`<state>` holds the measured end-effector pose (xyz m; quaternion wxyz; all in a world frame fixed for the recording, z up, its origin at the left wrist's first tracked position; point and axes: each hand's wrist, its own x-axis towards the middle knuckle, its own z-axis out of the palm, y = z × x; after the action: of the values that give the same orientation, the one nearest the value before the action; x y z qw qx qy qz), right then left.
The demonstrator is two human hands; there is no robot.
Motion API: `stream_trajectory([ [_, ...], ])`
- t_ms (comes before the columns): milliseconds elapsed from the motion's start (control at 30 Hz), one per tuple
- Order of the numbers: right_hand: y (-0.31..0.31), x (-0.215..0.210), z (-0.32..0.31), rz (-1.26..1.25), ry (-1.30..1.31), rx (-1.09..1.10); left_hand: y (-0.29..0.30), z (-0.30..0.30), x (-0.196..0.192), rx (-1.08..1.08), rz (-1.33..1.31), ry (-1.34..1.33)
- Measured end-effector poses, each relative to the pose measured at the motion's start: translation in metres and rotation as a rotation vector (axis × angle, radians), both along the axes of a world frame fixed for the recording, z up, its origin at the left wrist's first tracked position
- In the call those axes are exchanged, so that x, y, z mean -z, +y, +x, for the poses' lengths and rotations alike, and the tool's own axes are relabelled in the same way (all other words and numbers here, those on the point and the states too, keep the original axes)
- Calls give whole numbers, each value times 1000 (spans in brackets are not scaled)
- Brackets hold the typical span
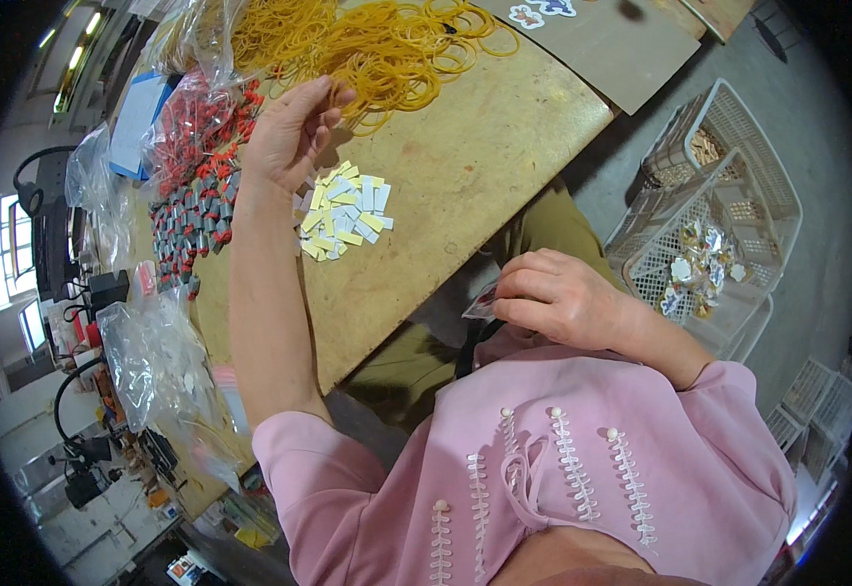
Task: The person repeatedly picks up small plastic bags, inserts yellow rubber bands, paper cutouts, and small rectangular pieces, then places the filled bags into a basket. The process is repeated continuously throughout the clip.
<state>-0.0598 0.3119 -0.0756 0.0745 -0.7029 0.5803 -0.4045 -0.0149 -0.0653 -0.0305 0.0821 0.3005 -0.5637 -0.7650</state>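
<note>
My left hand (pixel 301 132) reaches over the table to the near edge of a heap of thin yellow rubber-like rings (pixel 397 59). Its fingers are curled together by the rings; whatever is between the fingertips is hidden. Just below that wrist lies a small pile of white and pale-yellow rectangular pieces (pixel 343 210). Over my lap, my right hand (pixel 563 298) is closed on a small clear plastic bag (pixel 483 303) with something dark and reddish inside. Most of the bag is covered by the fingers.
Left of my arm are many grey-and-red small parts (pixel 187 230), a bag of red pieces (pixel 191 127) and clear plastic bags (pixel 157 356). A grey board (pixel 621 59) overhangs the table's far right edge. Plastic baskets (pixel 788 195) with shiny packets (pixel 704 264) stand on the floor at right.
</note>
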Motion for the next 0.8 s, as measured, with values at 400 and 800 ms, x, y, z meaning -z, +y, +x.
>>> stream_trajectory([
  [400, -2, 2, 3, 18, -9, -11, 4, 18, 11, 30, 17, 41],
  [800, -3, 5, 5, 27, -9, -24, 6, 34, 12, 144, 112, 67],
])
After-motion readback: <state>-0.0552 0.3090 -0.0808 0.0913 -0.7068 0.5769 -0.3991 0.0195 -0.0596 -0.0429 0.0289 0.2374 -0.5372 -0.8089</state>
